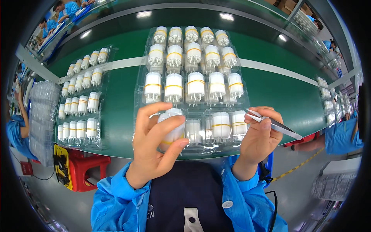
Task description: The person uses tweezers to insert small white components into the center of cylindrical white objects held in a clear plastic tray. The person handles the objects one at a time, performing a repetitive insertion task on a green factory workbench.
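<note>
Here the white cylindrical part sits pinched in the left hand, raised just above the clear blister tray on the green worktop. The right hand, nearby, pinches metal tweezers. A loosened grip could drop the part onto the tray's filled rows; the tweezer tips could scratch it.

2 clear trays, approx. 35 white cylinders (some hidden), 1 tweezers.
</note>
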`<control>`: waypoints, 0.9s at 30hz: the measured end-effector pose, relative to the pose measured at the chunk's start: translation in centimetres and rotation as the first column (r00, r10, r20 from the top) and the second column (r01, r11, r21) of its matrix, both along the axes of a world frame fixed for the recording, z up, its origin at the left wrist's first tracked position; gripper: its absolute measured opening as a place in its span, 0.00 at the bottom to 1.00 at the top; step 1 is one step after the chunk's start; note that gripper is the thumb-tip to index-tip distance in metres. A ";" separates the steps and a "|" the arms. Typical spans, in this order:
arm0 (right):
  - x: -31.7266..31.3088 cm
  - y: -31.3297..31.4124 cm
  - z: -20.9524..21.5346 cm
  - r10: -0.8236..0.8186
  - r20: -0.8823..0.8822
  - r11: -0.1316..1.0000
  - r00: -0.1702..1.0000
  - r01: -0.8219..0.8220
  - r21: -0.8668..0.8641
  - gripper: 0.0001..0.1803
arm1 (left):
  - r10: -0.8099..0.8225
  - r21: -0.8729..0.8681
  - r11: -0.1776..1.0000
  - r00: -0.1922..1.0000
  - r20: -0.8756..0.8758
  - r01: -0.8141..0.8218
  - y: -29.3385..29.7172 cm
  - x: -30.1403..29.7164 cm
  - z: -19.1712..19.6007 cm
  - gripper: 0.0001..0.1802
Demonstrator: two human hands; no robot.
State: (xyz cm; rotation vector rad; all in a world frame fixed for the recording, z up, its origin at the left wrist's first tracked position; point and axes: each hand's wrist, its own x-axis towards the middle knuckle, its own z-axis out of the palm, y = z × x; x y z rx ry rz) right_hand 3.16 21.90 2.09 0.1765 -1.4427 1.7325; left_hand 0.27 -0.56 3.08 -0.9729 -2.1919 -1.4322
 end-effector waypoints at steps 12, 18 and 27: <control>1.0 1.3 -0.6 0.034 0.003 0.997 0.999 -0.034 -0.064 0.13 | 0.281 -0.525 0.756 0.918 -0.278 -0.391 7.9 -0.2 -0.1 0.29; 0.9 1.1 -0.6 0.016 -0.022 0.998 1.000 -0.017 -0.063 0.13 | 0.000 -0.496 0.862 0.981 -0.196 -0.099 8.8 0.4 -1.0 0.28; 1.3 0.1 0.1 0.080 0.015 0.996 0.997 -0.081 0.047 0.15 | -0.205 0.187 0.970 0.936 0.287 0.155 4.4 1.6 -1.5 0.36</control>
